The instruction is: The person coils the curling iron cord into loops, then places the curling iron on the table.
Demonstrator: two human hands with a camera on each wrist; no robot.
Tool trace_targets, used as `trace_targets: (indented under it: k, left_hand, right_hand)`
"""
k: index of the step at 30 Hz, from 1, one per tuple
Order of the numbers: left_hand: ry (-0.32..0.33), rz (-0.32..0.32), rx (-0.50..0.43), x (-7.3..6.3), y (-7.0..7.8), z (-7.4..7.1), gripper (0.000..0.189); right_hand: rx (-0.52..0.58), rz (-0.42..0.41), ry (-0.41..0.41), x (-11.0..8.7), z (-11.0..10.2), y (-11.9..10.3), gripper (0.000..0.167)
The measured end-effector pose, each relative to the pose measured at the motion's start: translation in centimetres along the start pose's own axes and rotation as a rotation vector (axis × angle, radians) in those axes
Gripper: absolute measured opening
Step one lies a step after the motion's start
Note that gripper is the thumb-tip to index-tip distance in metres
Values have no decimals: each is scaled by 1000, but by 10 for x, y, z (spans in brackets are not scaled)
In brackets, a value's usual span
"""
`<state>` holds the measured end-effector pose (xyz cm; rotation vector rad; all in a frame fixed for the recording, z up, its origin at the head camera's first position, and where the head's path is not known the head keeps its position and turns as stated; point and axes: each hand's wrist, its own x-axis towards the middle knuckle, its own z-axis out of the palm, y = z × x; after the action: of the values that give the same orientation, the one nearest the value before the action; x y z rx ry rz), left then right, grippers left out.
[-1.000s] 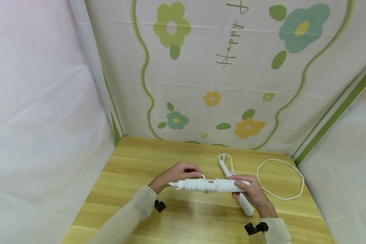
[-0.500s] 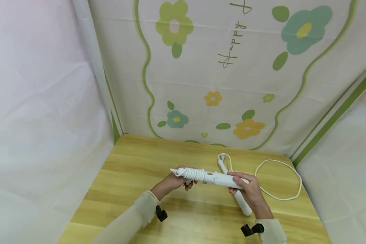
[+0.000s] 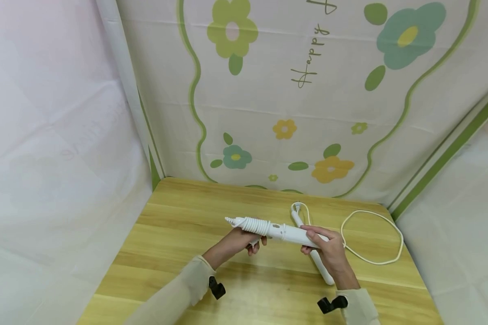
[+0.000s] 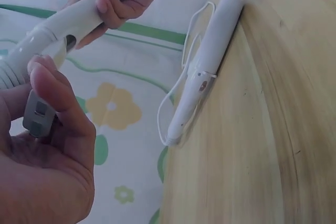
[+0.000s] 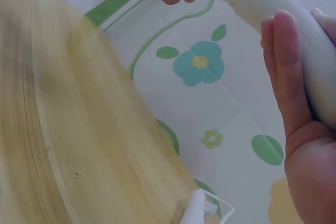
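Note:
A white hair iron (image 3: 295, 234) is held up over the table, its cord (image 3: 256, 225) wound in tight coils round the left end. My right hand (image 3: 327, 248) grips its smooth right end, thumb on top. Under the coiled end is my left hand (image 3: 240, 243), its fingers curled about the grey-white power plug (image 4: 39, 114), as the left wrist view shows. The left thumb is mostly hidden behind the iron in the head view. A second white hair iron (image 3: 321, 268) lies on the table behind the right hand, with its own thin cord looped at the far end.
A loose white cord loop (image 3: 401, 241) lies on the right of the wooden table (image 3: 179, 198). Printed cloth walls (image 3: 264, 104) stand close behind the table and on both sides. Each wrist carries a black camera mount (image 3: 217, 288).
My left hand has gone from pinching the cord above the iron to holding the plug beneath it. The iron's coiled end has risen, and it now slants down to the right.

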<state>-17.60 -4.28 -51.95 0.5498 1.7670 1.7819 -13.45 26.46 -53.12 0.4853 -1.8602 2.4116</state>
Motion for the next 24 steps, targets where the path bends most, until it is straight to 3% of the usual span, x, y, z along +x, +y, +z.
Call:
trace_targets:
  k: [4,8,16,24]
  left_hand:
    - [39,-48,-30,0,-5,2,30]
    - [80,-86,-55,-1,-11,2,34]
    - [187,-167,-165,-1,-26,-6,48]
    - [259,-190,-294,-5,-41,-16,53]
  right_hand:
    - [-79,9,97,1,4,3,21]
    - [-167,13,145,1,8,12,23]
    - [-249,-66,114,0,23,37,26]
    - [-390,-147,67,1,48,60,33]
